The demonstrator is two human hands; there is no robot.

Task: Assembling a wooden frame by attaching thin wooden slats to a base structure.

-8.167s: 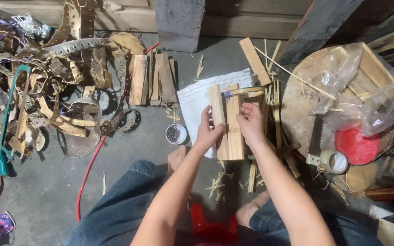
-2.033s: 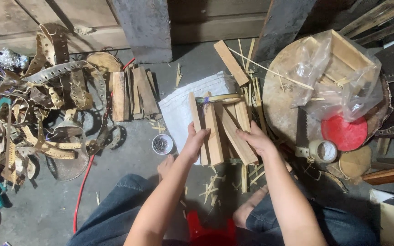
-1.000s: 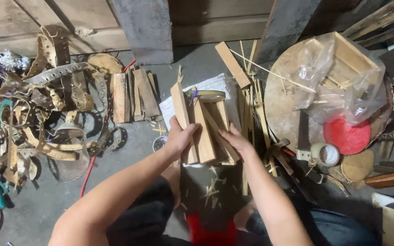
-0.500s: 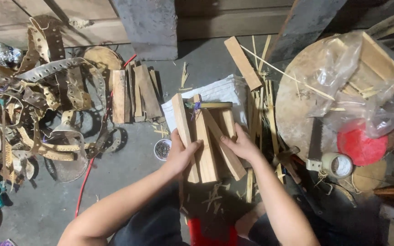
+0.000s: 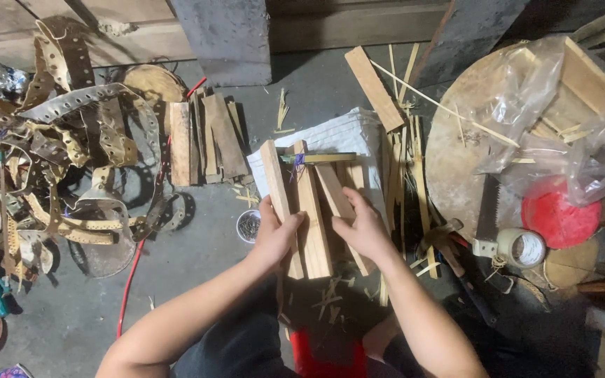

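Three pale, rough-sawn wooden slats (image 5: 313,210) lie side by side in front of the seated person, resting partly on a white woven sack (image 5: 348,136) spread on the grey concrete floor (image 5: 197,280), with a shorter stick (image 5: 320,158) laid crosswise over their far ends, a scrap of purple tie around it. The left hand (image 5: 278,238) is closed around the outermost slat, thumb on top, and the right hand (image 5: 362,227) lies with fingers curled over the slat on the other side, pressing the group together. As I read it, the pieces are gathered and lined up but not yet fastened: the slats sit at slightly different angles, no nail or binding shows along their length, and so the joining itself looks still to come. Just beside the left hand stands a small round tin of nails (image 5: 248,225). Splinters and thin bamboo strips (image 5: 404,175) litter the floor to the right, and a longer plank (image 5: 374,87) leans away beyond them. Further right sits a round wooden stump (image 5: 456,161) carrying a clear plastic bag over a wooden frame (image 5: 561,119), a red lid (image 5: 560,218), a hand saw (image 5: 488,210) and a roll of tape (image 5: 523,247). To the left a stack of short dark boards (image 5: 204,136) lies by a tangle of perforated leather straps (image 5: 64,154) and a red cable (image 5: 131,280).
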